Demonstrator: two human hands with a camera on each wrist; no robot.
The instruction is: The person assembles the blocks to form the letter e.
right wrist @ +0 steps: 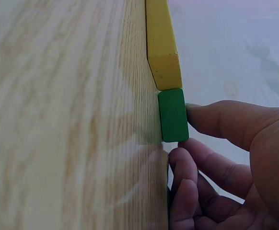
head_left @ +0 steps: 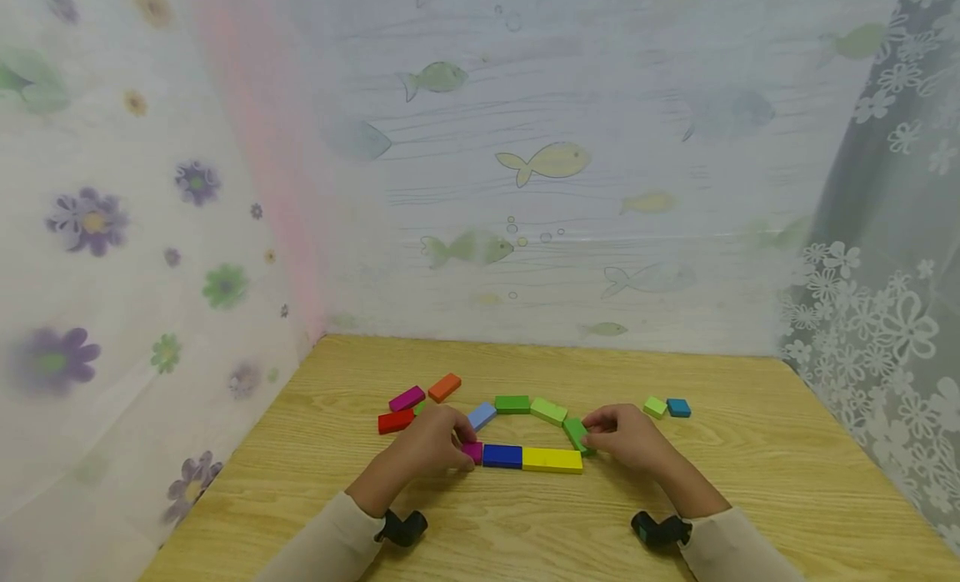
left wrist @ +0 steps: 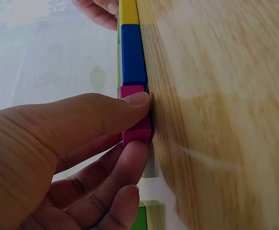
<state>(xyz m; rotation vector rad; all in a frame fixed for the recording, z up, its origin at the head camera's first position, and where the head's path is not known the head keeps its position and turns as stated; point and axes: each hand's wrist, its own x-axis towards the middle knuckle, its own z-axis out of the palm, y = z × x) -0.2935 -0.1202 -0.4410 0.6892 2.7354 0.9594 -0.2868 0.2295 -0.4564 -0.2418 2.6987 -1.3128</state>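
Note:
With thumb and fingers, my left hand (head_left: 431, 440) pinches a magenta block (left wrist: 138, 125) at the left end of a straight row. Beside it in that row lie a dark blue block (head_left: 502, 456) and a longer yellow block (head_left: 552, 459). My right hand (head_left: 627, 437) holds a green block (right wrist: 173, 115) by thumb and fingers, its near end close to the yellow block's right end. Behind the row, a light blue block (head_left: 482, 415), another green block (head_left: 512, 404) and a light green block (head_left: 548, 411) form an arch with it. My left hand partly covers the magenta block.
Left of the arch lie a red block (head_left: 396, 421), a second magenta block (head_left: 407, 398) and an orange block (head_left: 445, 388). A small lime block (head_left: 655, 407) and a teal block (head_left: 678, 408) lie back right on the wooden table (head_left: 510, 532). A fish-patterned curtain (head_left: 555, 290) hangs behind.

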